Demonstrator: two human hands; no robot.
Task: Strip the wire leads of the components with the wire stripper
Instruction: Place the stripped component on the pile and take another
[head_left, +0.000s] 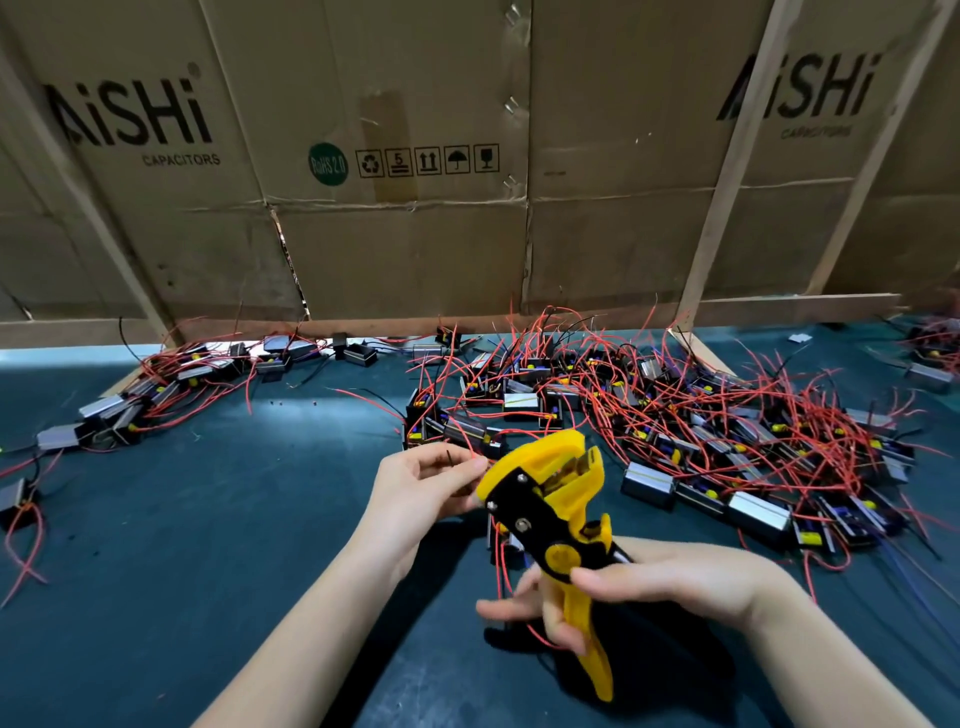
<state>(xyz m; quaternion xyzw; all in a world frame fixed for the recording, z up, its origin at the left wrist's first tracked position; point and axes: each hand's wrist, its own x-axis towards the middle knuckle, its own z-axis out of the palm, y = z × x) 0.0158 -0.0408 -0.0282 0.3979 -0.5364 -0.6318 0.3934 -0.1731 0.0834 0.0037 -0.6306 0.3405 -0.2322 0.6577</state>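
Observation:
My right hand (639, 587) grips the handles of a yellow and black wire stripper (550, 493), its jaws pointing up and left. My left hand (426, 483) pinches thin red and black wire leads (467, 457) right beside the stripper's jaw. Those leads run down to a small component (501, 540) that hangs partly hidden behind the tool. Whether a lead sits inside the jaw cannot be told.
A big heap of black and silver components with tangled red leads (701, 415) covers the dark green mat (208, 519) at right. A smaller row of components (171, 384) lies at the left rear. Cardboard boxes (415, 156) wall off the back.

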